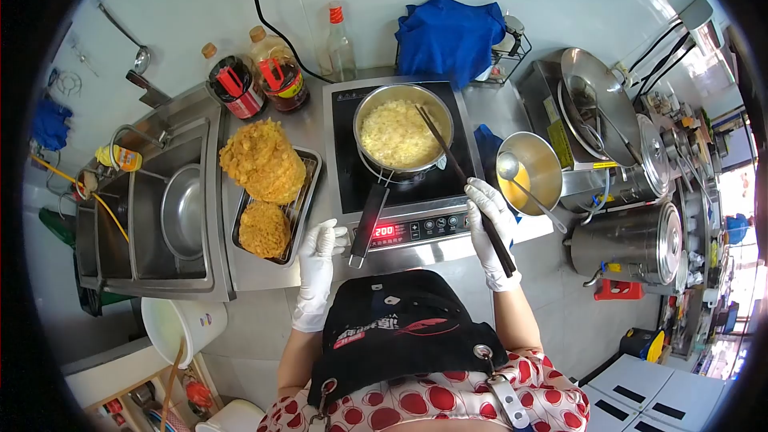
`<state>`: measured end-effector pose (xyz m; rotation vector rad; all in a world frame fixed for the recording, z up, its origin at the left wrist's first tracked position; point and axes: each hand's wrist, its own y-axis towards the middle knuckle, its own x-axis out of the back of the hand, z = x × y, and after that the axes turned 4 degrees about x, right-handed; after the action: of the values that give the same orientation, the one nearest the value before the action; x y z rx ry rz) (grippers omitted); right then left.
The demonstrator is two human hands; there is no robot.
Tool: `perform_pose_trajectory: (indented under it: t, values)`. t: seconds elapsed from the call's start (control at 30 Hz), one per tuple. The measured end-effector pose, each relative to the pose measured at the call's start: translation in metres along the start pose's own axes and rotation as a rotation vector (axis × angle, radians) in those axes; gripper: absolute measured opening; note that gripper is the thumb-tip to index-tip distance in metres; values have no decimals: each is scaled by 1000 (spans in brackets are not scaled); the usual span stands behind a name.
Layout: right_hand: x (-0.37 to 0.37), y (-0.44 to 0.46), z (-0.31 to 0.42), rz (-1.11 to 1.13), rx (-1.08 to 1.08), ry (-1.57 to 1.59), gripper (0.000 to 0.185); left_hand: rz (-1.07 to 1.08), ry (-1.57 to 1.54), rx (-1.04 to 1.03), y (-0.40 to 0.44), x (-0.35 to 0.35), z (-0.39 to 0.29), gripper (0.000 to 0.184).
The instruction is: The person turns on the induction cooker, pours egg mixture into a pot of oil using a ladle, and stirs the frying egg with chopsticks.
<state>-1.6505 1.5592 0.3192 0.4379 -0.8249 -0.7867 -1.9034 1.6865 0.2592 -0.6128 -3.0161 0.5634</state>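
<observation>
My right hand, in a white glove, is closed around a pair of long dark chopsticks. Their tips reach into a saucepan filled with a pale yellow, lumpy food that looks like egg. The pan sits on an induction cooker with a lit red display, its black handle pointing toward me. Just left of that handle, apart from it, my gloved left hand is held with loosely bent fingers and nothing in it. A steel bowl right of the cooker holds yellow liquid and a ladle.
Left of the cooker, golden fried pieces lie on a racked tray. Sauce bottles and a clear bottle stand behind. A sink is farther left; a wok and a large pot are at right.
</observation>
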Motion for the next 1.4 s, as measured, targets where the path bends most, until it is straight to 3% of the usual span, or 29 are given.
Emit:
perform_pose_trajectory:
  t: [0.07, 1.0, 1.4]
  values:
    - [-1, -3, -1, 37, -70, 25, 25, 4, -1, -2, 0, 1, 1, 31]
    - [12, -8, 16, 15, -56, 8, 25, -21, -33, 32, 0, 19, 7, 29]
    - [-9, 13, 8, 70, 67, -6, 23, -33, -25, 36, 2, 18, 1, 29]
